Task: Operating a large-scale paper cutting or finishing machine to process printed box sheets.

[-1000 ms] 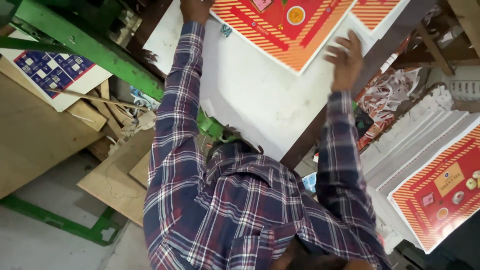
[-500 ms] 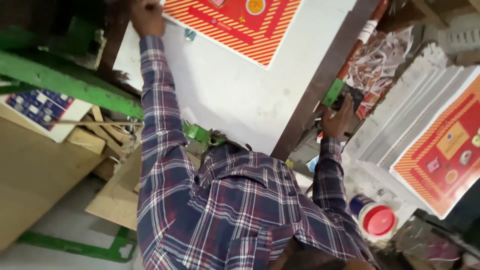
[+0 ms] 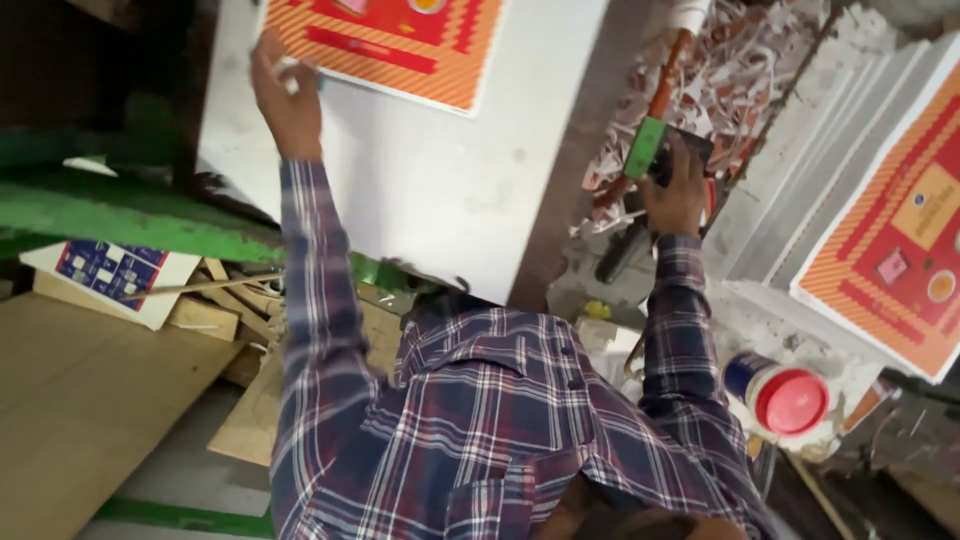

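The left hand (image 3: 285,95) is up at eleven o'clock, pinching the edge of a big white cardboard sheet (image 3: 420,190) with an orange and red print. The right hand (image 3: 680,190) is at two o'clock, wrapped around a green and black tool (image 3: 655,150), next to paper scraps (image 3: 740,80). A red-lidded jar (image 3: 785,395) sits at four o'clock, below a stack of printed sheets (image 3: 880,220).

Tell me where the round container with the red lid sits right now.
In the head view, the round container with the red lid lies at lower right, beside the plaid right sleeve, below the stacked white printed sheets.
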